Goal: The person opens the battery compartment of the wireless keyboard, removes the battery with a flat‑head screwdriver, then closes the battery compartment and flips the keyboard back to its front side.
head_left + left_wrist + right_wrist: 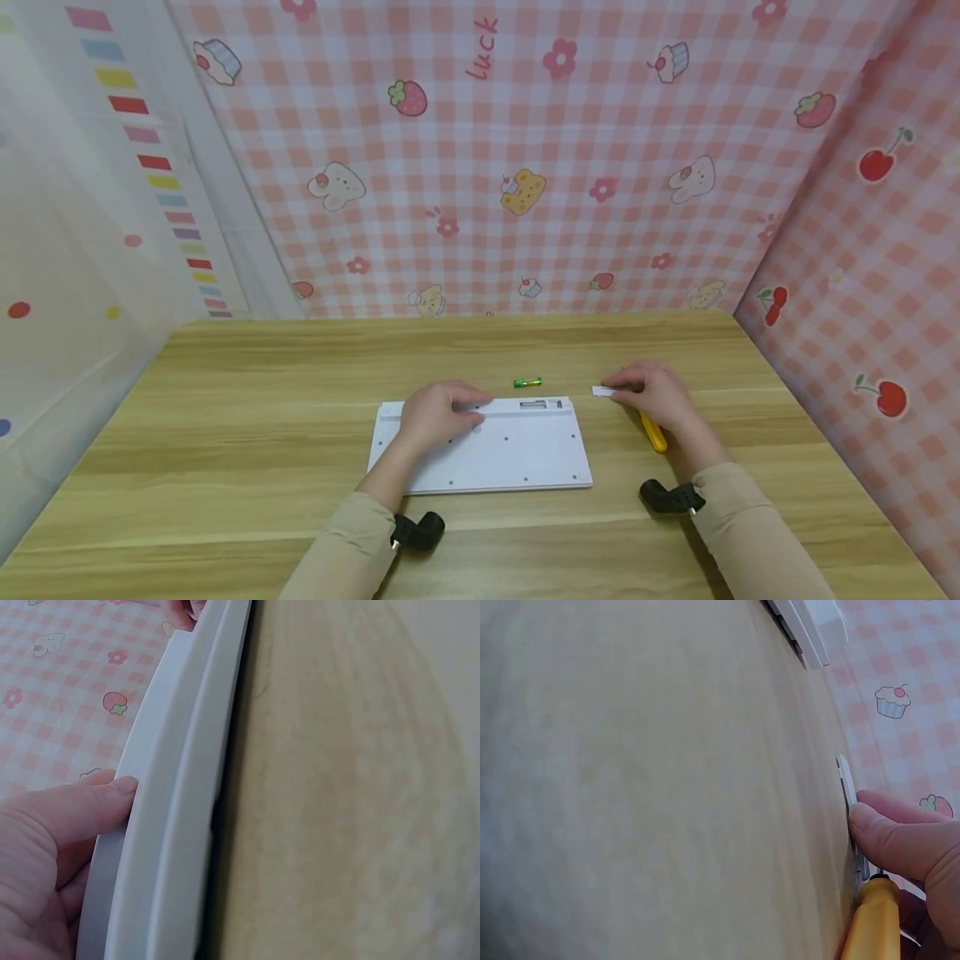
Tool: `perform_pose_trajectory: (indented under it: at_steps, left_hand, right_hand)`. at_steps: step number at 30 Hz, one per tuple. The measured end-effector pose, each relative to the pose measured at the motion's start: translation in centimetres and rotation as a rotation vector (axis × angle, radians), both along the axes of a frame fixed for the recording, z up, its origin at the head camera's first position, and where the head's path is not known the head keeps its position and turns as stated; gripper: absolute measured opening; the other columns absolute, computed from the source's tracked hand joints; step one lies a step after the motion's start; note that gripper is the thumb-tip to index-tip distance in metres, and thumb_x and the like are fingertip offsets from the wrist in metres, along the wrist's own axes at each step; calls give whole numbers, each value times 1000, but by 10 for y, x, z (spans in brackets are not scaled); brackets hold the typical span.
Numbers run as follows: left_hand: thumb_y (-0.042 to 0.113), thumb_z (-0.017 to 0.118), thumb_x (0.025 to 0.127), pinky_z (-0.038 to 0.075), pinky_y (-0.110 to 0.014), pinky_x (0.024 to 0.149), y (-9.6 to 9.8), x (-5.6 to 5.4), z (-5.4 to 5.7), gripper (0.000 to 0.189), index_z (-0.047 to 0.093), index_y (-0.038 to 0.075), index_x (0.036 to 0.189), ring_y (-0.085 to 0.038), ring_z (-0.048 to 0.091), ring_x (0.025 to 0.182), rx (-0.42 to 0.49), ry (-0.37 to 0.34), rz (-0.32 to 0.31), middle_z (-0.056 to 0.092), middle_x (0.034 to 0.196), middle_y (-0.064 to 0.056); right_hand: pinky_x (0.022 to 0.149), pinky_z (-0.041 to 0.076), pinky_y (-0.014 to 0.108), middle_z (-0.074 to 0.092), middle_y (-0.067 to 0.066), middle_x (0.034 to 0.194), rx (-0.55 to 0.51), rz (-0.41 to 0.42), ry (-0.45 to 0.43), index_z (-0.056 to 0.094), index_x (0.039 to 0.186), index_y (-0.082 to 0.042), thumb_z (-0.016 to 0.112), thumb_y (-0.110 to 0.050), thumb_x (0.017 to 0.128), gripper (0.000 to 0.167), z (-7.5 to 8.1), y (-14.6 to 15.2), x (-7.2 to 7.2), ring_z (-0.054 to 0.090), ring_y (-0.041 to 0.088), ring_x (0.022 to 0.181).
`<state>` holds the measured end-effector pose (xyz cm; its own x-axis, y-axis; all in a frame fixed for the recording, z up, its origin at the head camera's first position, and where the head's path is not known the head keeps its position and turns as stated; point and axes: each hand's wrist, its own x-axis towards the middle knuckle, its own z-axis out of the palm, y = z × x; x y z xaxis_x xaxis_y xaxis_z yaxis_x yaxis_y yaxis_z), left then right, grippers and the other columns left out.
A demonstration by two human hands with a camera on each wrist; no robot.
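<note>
A white keyboard (495,462) lies face down on the table, its slim raised ridge along the far side with an uncovered battery slot (534,404) near the right end. My left hand (438,414) holds the keyboard at this ridge, thumb on the near side and fingers over it. In the left wrist view the thumb (90,806) touches the white casing. To the right, my right hand (656,396) pinches a small white battery cover (847,784) low at the table. Beneath that hand lies a yellow-handled screwdriver (653,432), its tip hidden.
Beyond the keyboard lies a green battery (527,382), between the two hands. The wooden table (247,400) ends at a pink checked cloth (465,250) at the back, with more cloth hanging on both sides. A black wrist camera (671,497) sits on each forearm.
</note>
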<state>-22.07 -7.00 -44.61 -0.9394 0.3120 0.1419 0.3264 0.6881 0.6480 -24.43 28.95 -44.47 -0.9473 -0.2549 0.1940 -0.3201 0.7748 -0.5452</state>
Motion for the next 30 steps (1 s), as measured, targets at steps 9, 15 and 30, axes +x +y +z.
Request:
perform_pose_trajectory:
  at_steps: [9, 15, 30]
  left_hand:
    - [22, 81, 83, 45, -45, 98, 0, 0, 0, 26, 78, 28, 108, -19, 62, 115, -2, -1, 3, 70, 117, 4]
    - [21, 81, 83, 46, -45, 97, 0, 0, 0, 26, 78, 27, 108, -20, 63, 114, 1, 2, 1, 71, 116, 3]
    - [22, 81, 83, 46, -45, 97, 0, -1, -1, 27, 78, 27, 109, -20, 63, 114, -5, 4, -2, 71, 116, 4]
  right_hand:
    - [83, 47, 44, 72, 6, 100, 33, 5, 12, 80, 101, -11, 76, -7, 87, 15, 0, -2, -1, 62, 27, 92]
    - [88, 45, 50, 72, 8, 101, 40, -9, 16, 80, 101, -12, 76, -7, 86, 15, 0, -3, 0, 62, 30, 96]
    - [89, 39, 48, 72, 9, 101, 50, -16, 47, 79, 97, -12, 77, -6, 85, 14, -2, -4, -1, 57, 32, 99]
